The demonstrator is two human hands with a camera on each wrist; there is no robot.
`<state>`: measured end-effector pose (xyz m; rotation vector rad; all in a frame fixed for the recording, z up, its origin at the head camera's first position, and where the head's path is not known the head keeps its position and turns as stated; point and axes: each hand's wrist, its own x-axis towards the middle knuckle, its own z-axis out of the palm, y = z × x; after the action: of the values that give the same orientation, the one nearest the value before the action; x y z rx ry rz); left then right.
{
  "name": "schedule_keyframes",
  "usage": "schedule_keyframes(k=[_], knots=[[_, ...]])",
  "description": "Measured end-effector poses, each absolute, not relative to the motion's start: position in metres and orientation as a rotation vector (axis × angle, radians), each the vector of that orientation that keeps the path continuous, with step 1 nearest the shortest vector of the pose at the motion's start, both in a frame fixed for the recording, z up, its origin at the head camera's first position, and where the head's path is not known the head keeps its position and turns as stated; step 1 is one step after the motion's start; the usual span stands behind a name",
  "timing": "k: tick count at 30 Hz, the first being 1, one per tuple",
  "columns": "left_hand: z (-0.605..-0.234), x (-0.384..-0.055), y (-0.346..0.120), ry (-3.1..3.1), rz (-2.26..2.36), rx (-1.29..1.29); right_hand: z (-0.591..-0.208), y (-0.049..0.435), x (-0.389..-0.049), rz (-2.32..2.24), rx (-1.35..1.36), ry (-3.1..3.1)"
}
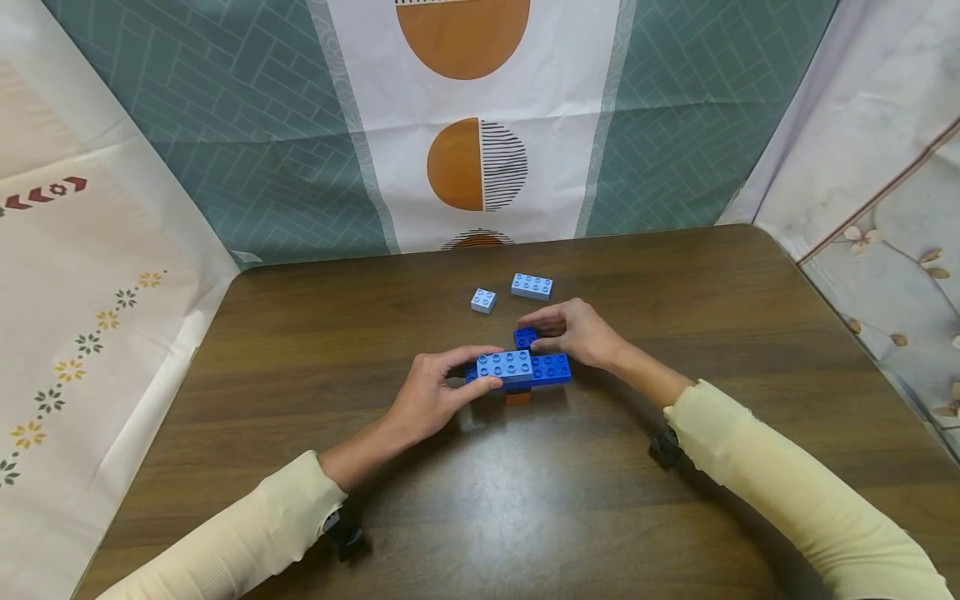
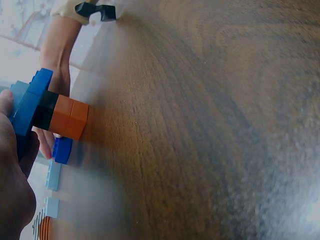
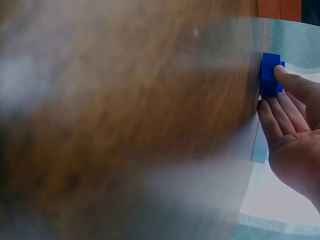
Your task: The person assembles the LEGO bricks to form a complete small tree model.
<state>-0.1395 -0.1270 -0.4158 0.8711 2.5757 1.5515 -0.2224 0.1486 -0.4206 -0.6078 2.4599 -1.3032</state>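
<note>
**Q:** Where is the stack (image 1: 517, 375), and how is it built?

**A:** Upright, near the middle of the tabletop (image 1: 525, 508). A light blue top brick (image 1: 504, 365) sits on a longer dark blue layer (image 1: 551, 369), carried by a narrow dark section (image 2: 45, 111) and an orange base (image 2: 70, 117). The base appears to meet the tabletop; contact is not certain.

**Q:** How should it handle?

**A:** Probably light and stiff, seemingly moulded plastic. Its smooth walls may slip slightly; studs roughen the upper faces. A broad head over a narrow foot suggests easy tipping, and a joint could part under sideways pull. The best hold is likely across the long walls, directly above the foot.

**Q:** What of the hands?

**A:** The left hand (image 1: 438, 392) is clamped on the upper layers, thumb near, fingers far. The right hand (image 1: 581, 337) pinches a small brick (image 1: 525, 337), dark blue and studded, just beyond the stack.

**Q:** And farther out?

**A:** Two loose pale bricks, studs upward: a short one (image 1: 483, 301) at left, a long one (image 1: 532, 286) at right. The tabletop shows brown wood grain with a soft sheen; behind it hangs a creased, patterned cloth (image 1: 277, 125).
</note>
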Motion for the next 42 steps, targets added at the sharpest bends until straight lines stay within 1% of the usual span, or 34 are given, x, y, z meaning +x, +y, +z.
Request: schedule_keyframes(k=[11,17,26,33,42], knots=[[-0.414,-0.138,-0.126,2.567,1.548,0.866,-0.42,0.154,-0.219,-1.344,-0.621,2.514],[-0.414,-0.139,-0.126,2.576,1.534,0.857,-0.411,0.162,-0.213,-1.351,-0.588,2.525],[-0.413,-0.139,-0.126,2.578,1.53,0.86,-0.386,0.173,-0.197,-1.411,-0.591,2.516],[-0.413,-0.139,-0.126,2.587,1.516,0.848,-0.369,0.178,-0.182,-1.456,-0.671,2.496],[-0.413,-0.138,-0.127,2.581,1.531,0.848,-0.363,0.175,-0.16,-1.447,-0.758,2.448]])
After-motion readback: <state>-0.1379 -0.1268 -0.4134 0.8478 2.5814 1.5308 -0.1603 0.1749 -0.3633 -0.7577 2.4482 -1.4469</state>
